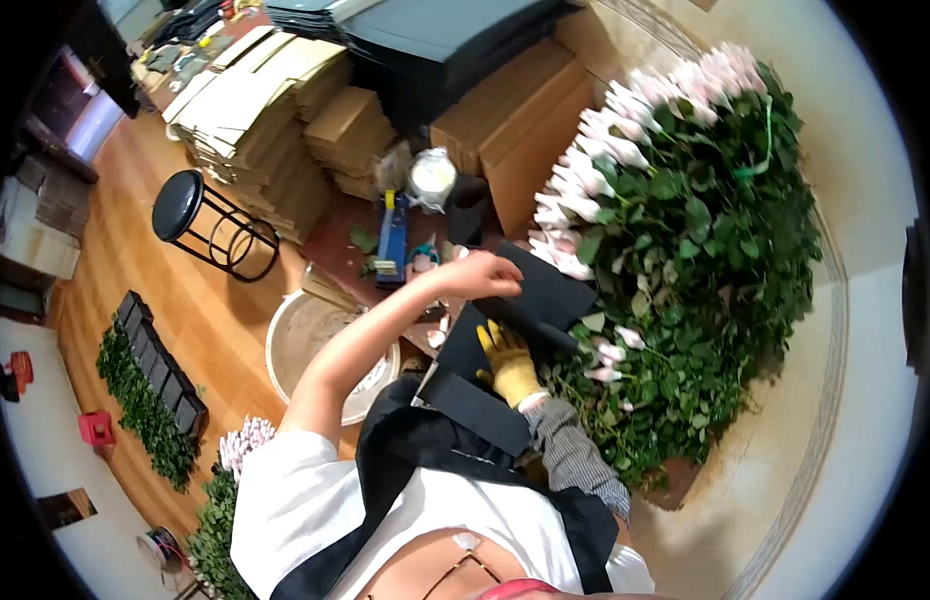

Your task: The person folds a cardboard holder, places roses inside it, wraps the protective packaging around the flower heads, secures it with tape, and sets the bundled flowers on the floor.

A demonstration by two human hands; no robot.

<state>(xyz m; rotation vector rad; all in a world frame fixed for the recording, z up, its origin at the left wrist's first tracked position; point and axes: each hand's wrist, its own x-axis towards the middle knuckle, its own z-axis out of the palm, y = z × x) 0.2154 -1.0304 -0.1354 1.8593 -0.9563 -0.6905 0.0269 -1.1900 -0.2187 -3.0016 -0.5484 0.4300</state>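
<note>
My left hand [485, 275] is bare, its fingers curled in at the upper edge of a black cardboard sheet [550, 290]. What those fingers hold, if anything, is hidden. In a yellow glove, my right hand [507, 368] lies with fingers spread on the black cardboard in front of me. The cardboard has folded panels, and one flap [475, 410] comes down toward my lap. Close to the right of both hands are pale pink roses [607, 358] with green leaves, a few heads lying near the glove.
A large heap of pink roses [675, 190] fills the right side. Behind my hands are a blue-and-yellow box [392, 240], a white roll [432, 180] and cardboard stacks [255, 110]. A white bucket [285, 345] stands left of me, a black stool [180, 205] beyond it.
</note>
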